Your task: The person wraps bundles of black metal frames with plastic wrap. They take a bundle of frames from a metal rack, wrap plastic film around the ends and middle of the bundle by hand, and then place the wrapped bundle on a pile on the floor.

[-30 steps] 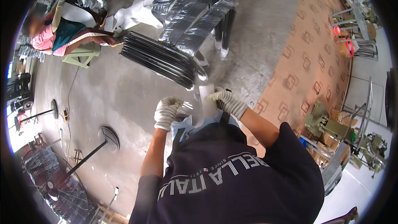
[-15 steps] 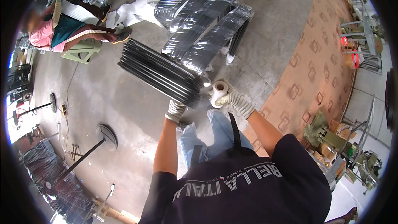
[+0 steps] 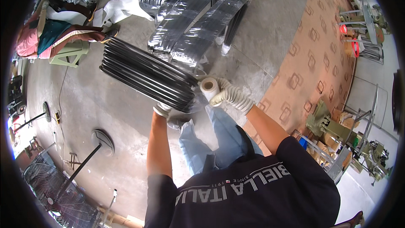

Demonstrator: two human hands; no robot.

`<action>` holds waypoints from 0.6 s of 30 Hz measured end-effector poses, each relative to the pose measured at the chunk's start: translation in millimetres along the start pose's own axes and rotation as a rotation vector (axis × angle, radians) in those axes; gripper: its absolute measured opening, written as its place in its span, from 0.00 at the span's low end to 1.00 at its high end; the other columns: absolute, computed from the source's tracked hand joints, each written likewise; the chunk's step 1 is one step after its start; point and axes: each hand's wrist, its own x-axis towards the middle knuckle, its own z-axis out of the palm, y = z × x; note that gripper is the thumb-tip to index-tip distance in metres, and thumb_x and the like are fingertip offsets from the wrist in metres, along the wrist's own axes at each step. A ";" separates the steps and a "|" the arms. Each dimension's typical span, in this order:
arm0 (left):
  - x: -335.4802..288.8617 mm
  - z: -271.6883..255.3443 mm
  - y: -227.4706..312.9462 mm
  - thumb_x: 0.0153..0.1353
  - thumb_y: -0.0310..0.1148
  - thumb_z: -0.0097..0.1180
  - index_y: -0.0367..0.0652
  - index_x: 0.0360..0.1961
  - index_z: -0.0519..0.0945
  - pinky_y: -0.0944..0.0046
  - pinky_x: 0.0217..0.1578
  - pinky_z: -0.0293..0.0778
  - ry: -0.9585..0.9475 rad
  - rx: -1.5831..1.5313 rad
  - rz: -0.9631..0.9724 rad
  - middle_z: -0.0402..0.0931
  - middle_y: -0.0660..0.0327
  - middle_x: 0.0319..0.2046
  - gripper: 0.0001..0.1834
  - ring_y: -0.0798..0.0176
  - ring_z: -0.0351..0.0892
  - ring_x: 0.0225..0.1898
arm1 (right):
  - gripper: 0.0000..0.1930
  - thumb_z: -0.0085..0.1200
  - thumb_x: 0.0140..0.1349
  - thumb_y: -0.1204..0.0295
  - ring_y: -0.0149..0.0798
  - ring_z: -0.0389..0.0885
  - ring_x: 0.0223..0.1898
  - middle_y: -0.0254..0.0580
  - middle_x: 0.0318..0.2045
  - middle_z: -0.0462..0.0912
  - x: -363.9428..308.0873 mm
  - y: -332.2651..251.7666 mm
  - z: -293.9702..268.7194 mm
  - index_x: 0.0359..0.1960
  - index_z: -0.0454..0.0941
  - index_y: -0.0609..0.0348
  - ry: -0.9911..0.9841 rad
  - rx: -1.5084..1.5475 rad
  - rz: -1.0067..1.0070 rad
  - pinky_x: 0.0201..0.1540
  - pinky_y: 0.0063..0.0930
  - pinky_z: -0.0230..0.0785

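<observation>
A bundle of black metal tubes [image 3: 147, 74] slants across in front of me, its near right end wrapped in clear film. My left hand [image 3: 162, 109], in a pale knit glove, grips the bundle from below near that end; its fingers are mostly hidden under the tubes. Beside the same end, my gloved right hand [image 3: 232, 96] is closed around a roll of clear stretch film [image 3: 209, 88], the open core facing up. Just beyond lie large film-wrapped bundles of black tubes [image 3: 185, 21] on the floor.
At the far left a person [image 3: 50, 38] sits on a green stool [image 3: 71, 54]. White sheets [image 3: 122, 6] lie by the wrapped bundles. A round black stand base [image 3: 102, 142] and a large fan [image 3: 50, 194] are at left. Patterned carpet [image 3: 295, 80] and green machinery [image 3: 325, 122] stretch along the right.
The tube bundle and both hands have shifted left in the picture, as has the background. My left hand has gone further under the bundle. The film roll stays in my right hand.
</observation>
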 end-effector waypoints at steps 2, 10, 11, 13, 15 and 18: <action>-12.7 -7.5 0.5 0.63 0.36 0.47 0.40 0.55 0.68 0.63 0.51 0.69 0.020 -0.282 -0.035 0.71 0.60 0.50 0.20 0.61 0.70 0.50 | 0.41 0.70 0.28 0.80 0.33 0.73 0.43 0.32 0.42 0.76 -6.2 7.7 5.8 0.52 0.68 0.54 -0.037 -0.070 0.006 0.48 0.27 0.66; -95.8 -31.6 -5.8 0.64 0.37 0.46 0.40 0.56 0.67 0.62 0.52 0.68 0.048 -0.774 -0.017 0.70 0.59 0.51 0.21 0.60 0.69 0.51 | 0.31 0.66 0.38 0.76 0.33 0.74 0.42 0.35 0.40 0.75 -8.0 4.8 40.9 0.48 0.67 0.55 -0.194 -0.490 -0.044 0.46 0.29 0.70; -103.6 -31.6 -6.9 0.64 0.37 0.45 0.40 0.56 0.67 0.62 0.52 0.68 0.046 -0.728 -0.009 0.70 0.59 0.51 0.21 0.60 0.69 0.51 | 0.29 0.64 0.41 0.75 0.35 0.75 0.42 0.37 0.41 0.75 1.6 -0.6 46.6 0.49 0.67 0.55 -0.132 -0.688 0.032 0.46 0.29 0.70; -113.8 -24.8 -8.6 0.65 0.39 0.43 0.40 0.56 0.66 0.61 0.52 0.68 0.057 -0.486 0.024 0.70 0.59 0.51 0.21 0.59 0.69 0.51 | 0.26 0.59 0.46 0.74 0.38 0.77 0.43 0.42 0.41 0.76 24.5 -7.9 64.8 0.50 0.68 0.54 0.037 -0.874 0.020 0.47 0.29 0.70; -117.6 -7.7 -11.1 0.65 0.41 0.42 0.40 0.55 0.66 0.60 0.52 0.67 0.068 -0.227 0.100 0.70 0.59 0.50 0.22 0.59 0.69 0.50 | 0.25 0.56 0.46 0.78 0.45 0.76 0.45 0.48 0.41 0.78 53.5 -6.4 94.1 0.50 0.70 0.52 0.141 -0.923 -0.137 0.48 0.32 0.69; -114.9 29.3 -15.7 0.64 0.46 0.42 0.41 0.54 0.67 0.60 0.49 0.68 0.312 0.002 0.068 0.71 0.59 0.47 0.23 0.61 0.70 0.46 | 0.19 0.55 0.48 0.79 0.46 0.76 0.40 0.46 0.35 0.78 92.1 5.6 129.8 0.44 0.73 0.52 -0.062 -0.920 -0.157 0.43 0.35 0.67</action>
